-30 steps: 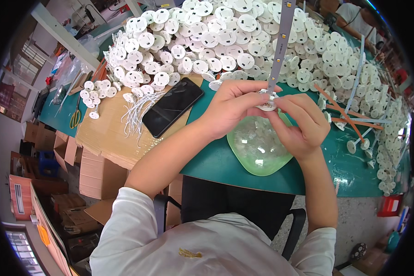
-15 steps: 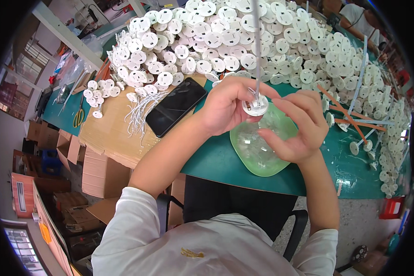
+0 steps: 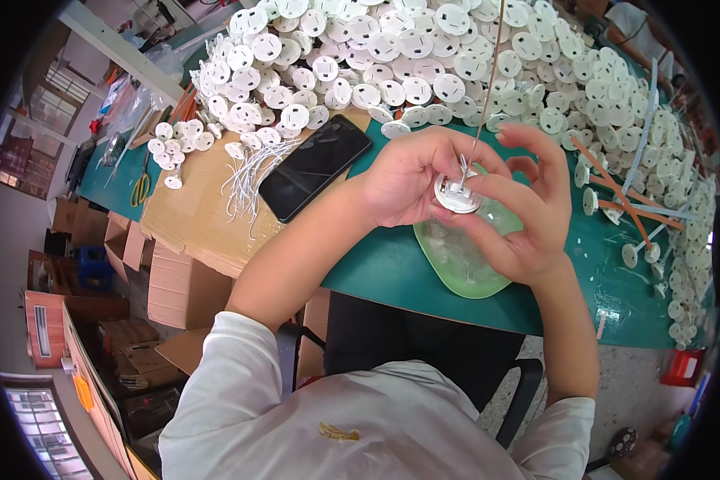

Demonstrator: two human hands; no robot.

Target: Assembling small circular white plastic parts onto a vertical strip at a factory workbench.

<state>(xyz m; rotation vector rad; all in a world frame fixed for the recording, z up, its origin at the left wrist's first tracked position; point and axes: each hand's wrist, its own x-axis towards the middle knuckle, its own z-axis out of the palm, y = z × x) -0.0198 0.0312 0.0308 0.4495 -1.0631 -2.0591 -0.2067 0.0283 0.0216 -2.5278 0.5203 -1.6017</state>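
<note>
Above a pale green bowl (image 3: 461, 282), my left hand (image 3: 404, 178) grips a small round white disc (image 3: 454, 204) between thumb and fingers. White fittings and a bit of thin wire show on the disc's upper face. A long, thin strip (image 3: 494, 68) rises from it toward the far side, seen nearly edge-on. My right hand (image 3: 534, 224) is closed on the disc's right side, index fingertip on the face and thumb at the lower rim; the other fingers are raised. Clear, small pieces lie in the bowl, partly hidden by my right hand.
A large heap of white discs (image 3: 416, 44) covers the table's far side. On cardboard (image 3: 192, 228) at left lie a black phone (image 3: 316, 168) and white wires (image 3: 244, 192). Scissors (image 3: 142, 190) are farther left. Orange strips (image 3: 616, 192) lie at right. Another person (image 3: 636, 28) is at far right.
My right hand has moved in from beside the disc, and its thumb and index finger have closed on it. The strip has turned edge-on and leans more to the right.
</note>
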